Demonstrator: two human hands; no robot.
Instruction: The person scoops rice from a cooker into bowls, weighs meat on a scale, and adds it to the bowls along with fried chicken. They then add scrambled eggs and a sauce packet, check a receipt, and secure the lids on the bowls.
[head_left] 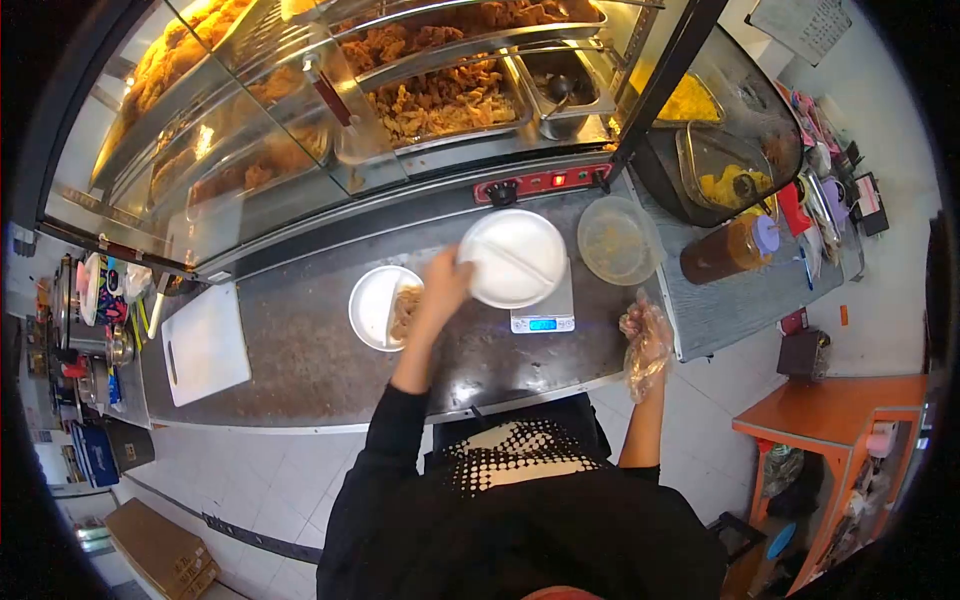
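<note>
My left hand [447, 288] is closed on the left rim of a white divided plate [516, 258], whose two compartments are empty. That plate overlaps the kitchen scale [543, 324], hiding most of its platform; the blue display is lit. Left of my left wrist, a second white divided plate [372, 306] lies on the counter with shredded brownish food [404, 312] in its right compartment. My right hand [648, 338], in a clear plastic glove, hovers by the counter's front edge with loosely bent fingers apart and nothing visible in them. Beyond it stands a translucent round bowl [618, 240] with food bits inside.
A heated glass display case [330, 110] with trays of fried food runs along the back, its red control panel [545, 183] facing me. A white cutting board [205, 343] lies at left. At right are a purple-lidded sauce jug [725, 250] and an orange table [810, 415].
</note>
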